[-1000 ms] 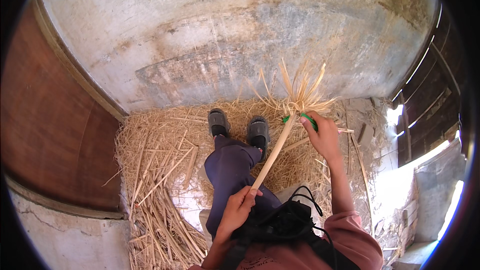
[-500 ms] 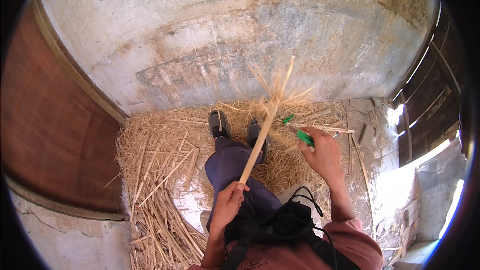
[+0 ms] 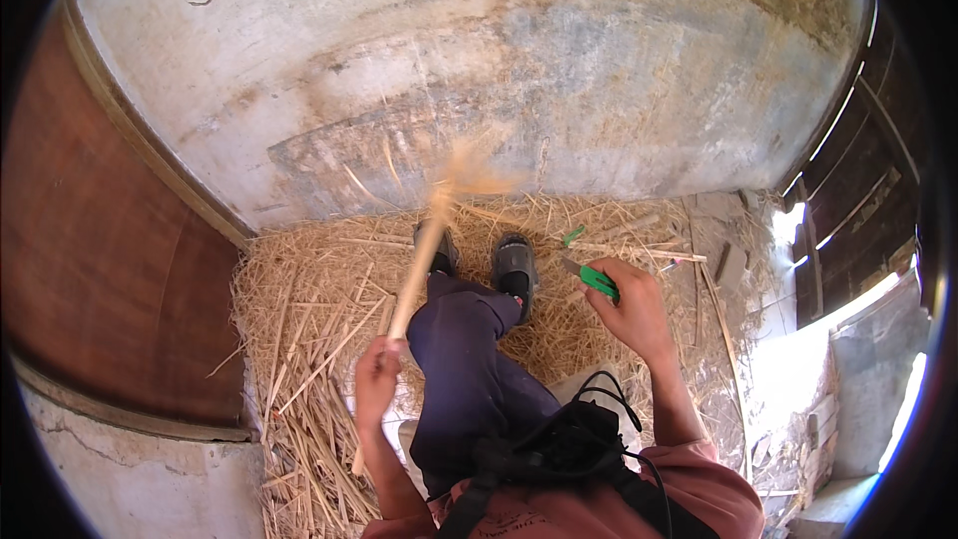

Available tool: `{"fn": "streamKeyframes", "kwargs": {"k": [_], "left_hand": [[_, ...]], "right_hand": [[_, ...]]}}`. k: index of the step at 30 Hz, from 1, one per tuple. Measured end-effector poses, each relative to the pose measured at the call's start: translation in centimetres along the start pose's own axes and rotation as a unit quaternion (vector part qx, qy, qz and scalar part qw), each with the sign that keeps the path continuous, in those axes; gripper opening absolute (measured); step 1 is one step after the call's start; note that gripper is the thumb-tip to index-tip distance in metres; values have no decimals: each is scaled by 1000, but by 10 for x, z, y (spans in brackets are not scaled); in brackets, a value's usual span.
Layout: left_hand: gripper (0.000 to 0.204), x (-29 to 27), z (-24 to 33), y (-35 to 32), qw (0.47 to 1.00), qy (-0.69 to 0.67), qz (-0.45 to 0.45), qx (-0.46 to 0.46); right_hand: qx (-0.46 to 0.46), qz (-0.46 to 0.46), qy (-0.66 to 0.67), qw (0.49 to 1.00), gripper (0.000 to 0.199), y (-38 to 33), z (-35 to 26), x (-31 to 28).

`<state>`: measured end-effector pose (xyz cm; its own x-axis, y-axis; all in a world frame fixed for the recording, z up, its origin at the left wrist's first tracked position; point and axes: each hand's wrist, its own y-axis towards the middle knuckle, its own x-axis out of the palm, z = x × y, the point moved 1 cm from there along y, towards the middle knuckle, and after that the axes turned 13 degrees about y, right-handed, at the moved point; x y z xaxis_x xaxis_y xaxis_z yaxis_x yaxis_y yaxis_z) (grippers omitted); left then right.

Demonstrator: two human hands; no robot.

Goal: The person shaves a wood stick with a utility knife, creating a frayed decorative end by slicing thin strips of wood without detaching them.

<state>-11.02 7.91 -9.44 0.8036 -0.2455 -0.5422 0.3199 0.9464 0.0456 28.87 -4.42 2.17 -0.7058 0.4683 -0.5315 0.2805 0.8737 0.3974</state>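
Observation:
My left hand [image 3: 376, 381] is closed around a pale bamboo strip [image 3: 416, 277], which slants up and away from my body. Curled shavings [image 3: 464, 175] fan out at its far end, smeared by motion. Over to the right, my right hand [image 3: 631, 307] grips a green utility knife [image 3: 600, 282]. Its blade is out and points up and left, apart from the bamboo. Both my shoes [image 3: 514, 262] stand in the shavings below, partly behind the strip on the left.
Straw-like shavings [image 3: 569, 339] cover the floor, and split bamboo strips [image 3: 309, 429] lie piled at the left. A small green object [image 3: 573, 237] rests near the wall [image 3: 399, 70]. At left is a brown door [image 3: 110, 240]; at right, a dark slatted partition [image 3: 868, 160] beside a brick [image 3: 731, 265].
My left hand has swung left with the bamboo strip, away from the knife. Some loose slivers now show in front of the wall. My right hand has shifted only slightly, still gripping the knife.

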Motion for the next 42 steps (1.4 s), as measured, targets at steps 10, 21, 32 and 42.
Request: {"fn": "streamKeyframes", "kwargs": {"k": [10,21,32,42], "left_hand": [[37,-70,-99,-10,938,-178,133,-267],[30,-34,-21,-2,954,-170,73,-236],[32,34,87,3,964,-188,-141,-123],[29,63,110,-5,913,-290,-273,-91]], "right_hand": [[33,-22,-26,999,29,-13,39,-4],[25,-20,-16,999,29,-2,25,9],[7,-62,108,992,39,7,-12,26],[73,-38,282,956,46,13,-18,42]]}}
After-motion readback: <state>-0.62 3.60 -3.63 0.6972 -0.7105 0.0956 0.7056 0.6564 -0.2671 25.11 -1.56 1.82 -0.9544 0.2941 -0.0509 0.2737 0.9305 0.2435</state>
